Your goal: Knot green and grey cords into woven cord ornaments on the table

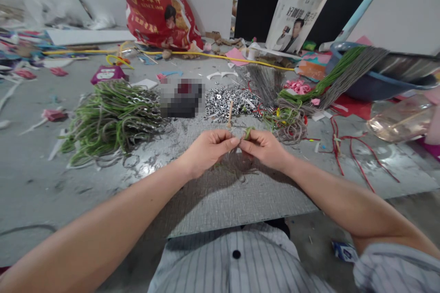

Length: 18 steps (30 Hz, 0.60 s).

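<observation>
My left hand (pixel 206 151) and my right hand (pixel 266 149) meet fingertip to fingertip just above the near part of the table. Both pinch a thin green and grey cord (pixel 248 133); its green part shows at my right fingertips, and blurred strands hang below. What lies inside the left pinch is mostly hidden. Beyond my hands is a pile of small silvery metal rings (pixel 220 100) with a thin wooden stick (pixel 230 113) on it. To the left lies a big heap of green and grey cords (pixel 106 121) with metal pieces at its right end.
Loose tangled cords (pixel 288 123) and red cords (pixel 354 146) lie at the right. A blue basin (pixel 378 84) with long cords over its rim stands behind them. A red bag (pixel 161 13) and a white tote bag (pixel 295 13) stand at the back. A yellow cable (pixel 206 55) crosses the table.
</observation>
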{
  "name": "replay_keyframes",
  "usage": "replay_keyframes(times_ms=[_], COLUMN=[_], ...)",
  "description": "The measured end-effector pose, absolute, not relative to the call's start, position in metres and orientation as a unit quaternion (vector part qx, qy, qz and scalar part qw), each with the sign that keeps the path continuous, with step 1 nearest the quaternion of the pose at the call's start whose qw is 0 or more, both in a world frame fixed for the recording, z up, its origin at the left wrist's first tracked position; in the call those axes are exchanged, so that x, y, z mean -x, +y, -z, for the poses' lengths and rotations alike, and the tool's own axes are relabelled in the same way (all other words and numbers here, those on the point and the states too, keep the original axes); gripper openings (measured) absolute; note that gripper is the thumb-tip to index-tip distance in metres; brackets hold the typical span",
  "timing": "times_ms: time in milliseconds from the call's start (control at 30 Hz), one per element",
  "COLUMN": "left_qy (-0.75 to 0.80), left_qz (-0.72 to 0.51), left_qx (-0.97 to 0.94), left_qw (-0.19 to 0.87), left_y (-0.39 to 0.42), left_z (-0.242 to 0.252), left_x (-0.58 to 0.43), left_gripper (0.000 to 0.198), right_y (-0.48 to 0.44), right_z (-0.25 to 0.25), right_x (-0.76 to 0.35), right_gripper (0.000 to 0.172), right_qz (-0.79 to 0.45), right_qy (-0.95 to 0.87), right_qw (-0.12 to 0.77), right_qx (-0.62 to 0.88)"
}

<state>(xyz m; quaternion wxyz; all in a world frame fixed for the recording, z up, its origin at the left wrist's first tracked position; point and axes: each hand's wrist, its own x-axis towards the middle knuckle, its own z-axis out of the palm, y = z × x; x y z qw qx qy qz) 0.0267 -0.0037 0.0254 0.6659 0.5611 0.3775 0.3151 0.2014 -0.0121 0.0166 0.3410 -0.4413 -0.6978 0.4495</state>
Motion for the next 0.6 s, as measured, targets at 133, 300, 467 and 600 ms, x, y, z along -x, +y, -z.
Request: replay_keyframes(times_ms=[133, 300, 467, 600], left_qy=[0.379, 0.342, 0.325, 0.331], left_qz=[-0.301, -0.308, -0.300, -0.285], left_qx=[-0.563, -0.489, -0.432, -0.432], left_qw=[0.670, 0.741, 0.786, 0.789], left_y=[-0.002, -0.001, -0.003, -0.004], left_z=[-0.025, -0.027, -0.030, -0.032], left_x=[-0.025, -0.024, -0.023, -0.023], left_gripper=[0.034, 0.034, 0.030, 0.029], right_y=[-0.013, -0.011, -0.006, -0.005], right_z=[-0.015, -0.012, -0.018, -0.025], right_x=[-0.202, -0.206, -0.212, -0.215], right_gripper=[0.043, 0.034, 0.021, 0.028], right_qz=[-0.438, -0.497, -0.232, -0.005], right_qy=[-0.706, -0.706, -0.869, -0.918], right_qw=[0.340, 0.333, 0.298, 0.219], right_qx=[0.440, 0.378, 0.319, 0.332])
